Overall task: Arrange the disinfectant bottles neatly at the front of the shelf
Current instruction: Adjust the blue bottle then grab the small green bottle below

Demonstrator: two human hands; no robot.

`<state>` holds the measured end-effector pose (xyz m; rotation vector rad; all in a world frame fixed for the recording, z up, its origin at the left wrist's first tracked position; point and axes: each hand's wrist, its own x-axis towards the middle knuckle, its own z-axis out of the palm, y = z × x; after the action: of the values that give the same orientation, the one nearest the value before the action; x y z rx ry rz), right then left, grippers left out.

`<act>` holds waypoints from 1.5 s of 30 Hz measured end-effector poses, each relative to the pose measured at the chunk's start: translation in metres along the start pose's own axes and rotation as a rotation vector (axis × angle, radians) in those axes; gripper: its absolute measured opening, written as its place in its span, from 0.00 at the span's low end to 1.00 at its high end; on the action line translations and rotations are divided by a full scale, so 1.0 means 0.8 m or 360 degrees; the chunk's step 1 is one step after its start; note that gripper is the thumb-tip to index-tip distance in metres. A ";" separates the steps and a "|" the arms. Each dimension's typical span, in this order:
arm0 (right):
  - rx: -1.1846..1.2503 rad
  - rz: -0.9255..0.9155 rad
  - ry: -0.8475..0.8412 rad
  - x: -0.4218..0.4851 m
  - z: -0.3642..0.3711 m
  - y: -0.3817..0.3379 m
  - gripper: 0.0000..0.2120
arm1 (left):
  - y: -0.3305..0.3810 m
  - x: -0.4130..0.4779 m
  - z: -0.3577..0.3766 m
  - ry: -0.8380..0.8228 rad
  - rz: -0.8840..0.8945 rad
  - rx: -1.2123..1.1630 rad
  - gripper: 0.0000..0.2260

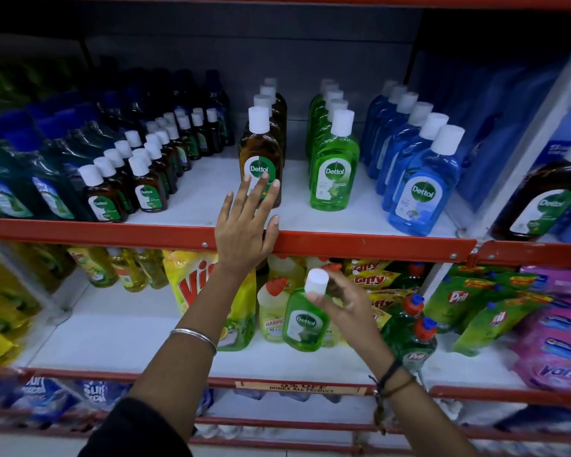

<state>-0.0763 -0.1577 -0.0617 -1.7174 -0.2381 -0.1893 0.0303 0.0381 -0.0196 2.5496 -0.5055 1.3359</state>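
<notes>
On the white shelf (198, 192) behind a red front rail, disinfectant bottles stand in rows. A brown row (256, 146) is led by a bottle set back from the edge. To its right run a green row (335, 159) and a blue row (419, 183), the blue one reaching the front. Small brown bottles (122, 183) fill the left. My left hand (246, 222) is open, fingertips resting on the front brown bottle's label. My right hand (340, 298) holds a green disinfectant bottle (305, 319) by its neck, below the shelf rail.
A large brown bottle (544, 199) stands beyond a divider at right. Dark green pouches (10, 189) crowd the far left. The lower shelf carries yellow dish liquid, a yellow pouch (195, 282), green bottles with red caps (412, 328) and pink packs (554, 331).
</notes>
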 end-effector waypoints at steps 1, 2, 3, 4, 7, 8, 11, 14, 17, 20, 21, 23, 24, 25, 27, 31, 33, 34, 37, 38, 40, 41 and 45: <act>0.0037 -0.0071 0.0030 0.005 -0.008 -0.020 0.18 | 0.000 0.000 0.000 0.0000 -0.0002 -0.0002 0.22; 0.0071 -0.0152 0.0052 0.011 -0.016 -0.041 0.18 | 0.000 0.000 -0.001 0.0002 -0.0003 -0.0003 0.22; 0.0107 -0.0234 0.0073 0.017 -0.024 -0.062 0.17 | 0.001 0.000 -0.002 0.0006 -0.0002 -0.0001 0.22; 0.0128 -0.0305 0.0097 0.024 -0.032 -0.082 0.16 | 0.001 0.000 -0.002 0.0013 0.0000 0.0000 0.22; 0.0122 -0.0476 0.0193 0.047 -0.050 -0.138 0.15 | 0.002 0.000 -0.004 0.0019 0.0002 -0.0011 0.23; 0.0128 -0.0532 0.0226 0.056 -0.056 -0.153 0.14 | 0.003 0.000 -0.005 0.0020 -0.0001 -0.0015 0.23; 0.0197 -0.0626 0.0316 0.086 -0.068 -0.187 0.13 | 0.004 0.000 -0.006 0.0011 -0.0016 -0.0024 0.23; 0.0188 -0.0627 0.0392 0.116 -0.073 -0.201 0.11 | 0.005 0.001 -0.008 0.0001 -0.0021 -0.0026 0.23; 0.0161 -0.0596 0.0449 0.142 -0.072 -0.195 0.10 | 0.005 0.000 -0.007 -0.0009 -0.0027 -0.0021 0.23; 0.0050 -0.0539 0.0486 0.164 -0.066 -0.176 0.12 | 0.004 0.000 -0.007 -0.0017 -0.0028 -0.0011 0.23; 0.0005 -0.0529 0.0481 0.170 -0.064 -0.170 0.13 | 0.004 -0.001 -0.006 -0.0019 -0.0028 -0.0007 0.23; -0.0087 -0.0518 0.0468 0.178 -0.058 -0.160 0.16 | 0.003 -0.001 -0.006 -0.0024 -0.0030 -0.0004 0.23; -0.0116 -0.0514 0.0460 0.180 -0.056 -0.157 0.16 | 0.003 -0.001 -0.006 -0.0025 -0.0032 -0.0003 0.23; -0.0122 -0.0514 0.0451 0.181 -0.054 -0.153 0.16 | 0.003 -0.001 -0.006 -0.0023 -0.0032 0.0001 0.23; -0.0113 -0.0512 0.0450 0.183 -0.051 -0.150 0.16 | 0.003 -0.001 -0.006 -0.0018 -0.0028 0.0005 0.23; -0.0187 -0.0492 0.0456 0.183 -0.050 -0.149 0.16 | 0.004 -0.001 -0.006 0.0004 -0.0031 0.0005 0.22; -0.0252 -0.0488 0.0429 0.181 -0.052 -0.147 0.16 | 0.005 -0.001 -0.006 0.0005 -0.0036 0.0000 0.23; -0.0285 -0.0487 0.0415 0.179 -0.054 -0.147 0.17 | 0.005 -0.001 -0.006 0.0006 -0.0038 -0.0002 0.23; -0.0284 -0.0503 0.0460 0.162 -0.068 -0.155 0.21 | 0.006 -0.001 -0.007 0.0011 -0.0039 -0.0003 0.23; -0.0245 -0.0534 0.0517 0.153 -0.077 -0.157 0.20 | 0.007 -0.001 -0.007 0.0017 -0.0035 -0.0003 0.23; -0.0170 -0.0639 0.0714 0.129 -0.099 -0.156 0.18 | 0.006 -0.001 -0.007 0.0032 -0.0024 -0.0010 0.23; -0.0134 -0.0718 0.0842 0.116 -0.111 -0.154 0.16 | 0.006 -0.001 -0.007 0.0040 -0.0022 -0.0016 0.23; -0.0228 -0.0937 0.1333 0.091 -0.174 -0.135 0.13 | 0.007 -0.001 -0.006 0.0065 -0.0023 -0.0011 0.22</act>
<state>-0.0335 -0.2752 0.0821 -1.5230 -0.0952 -1.3446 0.0239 0.0348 -0.0177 2.5101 -0.4821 1.3753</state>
